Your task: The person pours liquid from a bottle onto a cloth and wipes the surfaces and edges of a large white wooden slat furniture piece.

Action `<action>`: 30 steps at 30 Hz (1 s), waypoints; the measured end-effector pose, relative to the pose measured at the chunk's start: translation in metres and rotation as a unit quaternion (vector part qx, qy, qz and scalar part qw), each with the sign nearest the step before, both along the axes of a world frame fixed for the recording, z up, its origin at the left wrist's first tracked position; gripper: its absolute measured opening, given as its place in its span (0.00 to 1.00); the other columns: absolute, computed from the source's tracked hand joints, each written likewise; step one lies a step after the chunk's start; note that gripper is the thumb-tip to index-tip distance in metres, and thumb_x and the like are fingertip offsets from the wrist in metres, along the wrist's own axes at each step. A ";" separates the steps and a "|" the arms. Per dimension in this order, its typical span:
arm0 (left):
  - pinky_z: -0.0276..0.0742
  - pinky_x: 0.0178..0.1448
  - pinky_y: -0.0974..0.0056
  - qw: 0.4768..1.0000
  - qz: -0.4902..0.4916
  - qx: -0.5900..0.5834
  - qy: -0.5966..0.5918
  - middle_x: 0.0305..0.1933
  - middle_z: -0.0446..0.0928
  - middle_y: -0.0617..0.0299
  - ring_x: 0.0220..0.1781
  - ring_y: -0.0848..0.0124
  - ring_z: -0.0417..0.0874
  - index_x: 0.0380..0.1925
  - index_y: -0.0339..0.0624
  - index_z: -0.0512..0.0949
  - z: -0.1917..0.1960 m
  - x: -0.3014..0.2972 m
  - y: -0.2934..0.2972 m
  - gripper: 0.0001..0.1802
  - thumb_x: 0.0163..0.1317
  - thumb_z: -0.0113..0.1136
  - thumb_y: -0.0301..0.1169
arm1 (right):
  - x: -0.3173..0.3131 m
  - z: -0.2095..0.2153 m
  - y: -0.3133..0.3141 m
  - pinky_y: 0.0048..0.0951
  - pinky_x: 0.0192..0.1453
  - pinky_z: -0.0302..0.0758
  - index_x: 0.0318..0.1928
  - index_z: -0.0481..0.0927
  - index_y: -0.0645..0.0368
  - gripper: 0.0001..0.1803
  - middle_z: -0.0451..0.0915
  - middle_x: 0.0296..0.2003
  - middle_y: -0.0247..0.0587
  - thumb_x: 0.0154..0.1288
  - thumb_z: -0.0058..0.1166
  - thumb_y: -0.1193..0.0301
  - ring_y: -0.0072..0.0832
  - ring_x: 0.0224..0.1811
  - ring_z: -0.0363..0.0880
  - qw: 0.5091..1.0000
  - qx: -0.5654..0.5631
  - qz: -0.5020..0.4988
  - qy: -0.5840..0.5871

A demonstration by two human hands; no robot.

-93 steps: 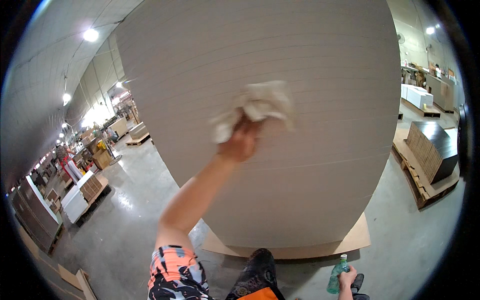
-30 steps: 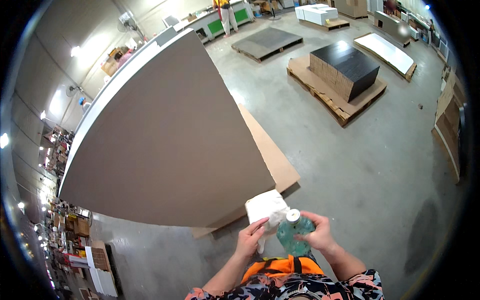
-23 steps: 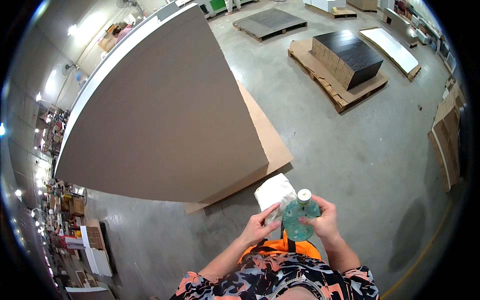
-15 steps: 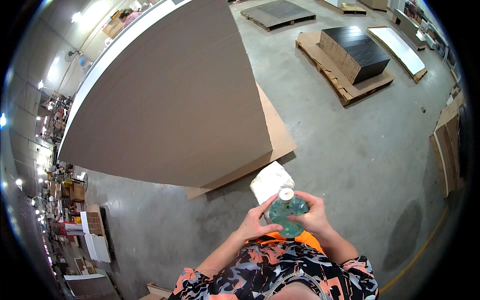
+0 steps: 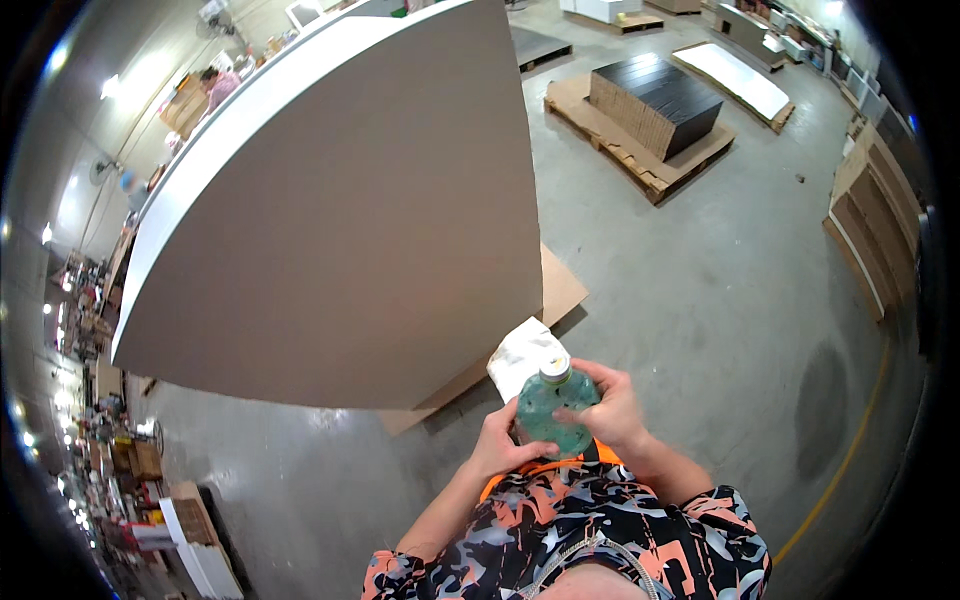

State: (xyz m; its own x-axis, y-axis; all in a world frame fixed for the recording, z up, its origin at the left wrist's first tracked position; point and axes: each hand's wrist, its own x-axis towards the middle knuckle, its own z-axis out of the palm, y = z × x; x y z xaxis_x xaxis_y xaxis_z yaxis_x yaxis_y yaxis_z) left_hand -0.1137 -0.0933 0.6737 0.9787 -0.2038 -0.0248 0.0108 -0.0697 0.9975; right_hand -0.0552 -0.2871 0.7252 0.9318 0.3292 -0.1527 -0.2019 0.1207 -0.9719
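Note:
Both my hands grip a translucent green plastic bottle (image 5: 545, 408) in front of my waist, its white cap (image 5: 555, 370) facing up and away from me. My left hand (image 5: 500, 443) wraps the bottle's lower left side, thumb along the bottom. On the right side, my right hand (image 5: 612, 405) closes round it with the thumb across its front. A crumpled white cloth (image 5: 522, 352) shows just beyond the bottle. Whether fingers under the bottle also pinch the cloth is hidden.
A tall stack of grey-brown board (image 5: 350, 230) with a white top stands ahead left, on a cardboard sheet (image 5: 562, 285). Ahead right, a black-topped stack (image 5: 665, 95) sits on a pallet (image 5: 640, 175). Cardboard pieces (image 5: 875, 215) stand at the far right. A person (image 5: 222, 88) is beyond the big stack.
My view has shifted, so the pallets and cardboard sit further left in the picture. My hands keep hold of the bottle, which appears slightly further left and higher.

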 end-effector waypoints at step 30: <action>0.76 0.58 0.64 0.928 0.170 -0.325 -0.072 0.54 0.78 0.58 0.53 0.70 0.80 0.57 0.32 0.74 0.000 0.072 0.016 0.32 0.58 0.73 0.39 | 0.100 0.002 0.033 0.33 0.53 0.78 0.57 0.74 0.59 0.32 0.83 0.45 0.47 0.49 0.72 0.74 0.34 0.48 0.84 0.948 -0.044 0.115 -0.293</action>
State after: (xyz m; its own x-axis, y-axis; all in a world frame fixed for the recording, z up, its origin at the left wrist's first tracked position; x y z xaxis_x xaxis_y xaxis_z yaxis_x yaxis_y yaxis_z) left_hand -0.0420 -0.0770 0.6734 0.9728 0.1910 0.1310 -0.2145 0.5294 0.8208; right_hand 0.0453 -0.2545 0.7273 0.7698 0.5441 0.3338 0.3656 0.0528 -0.9293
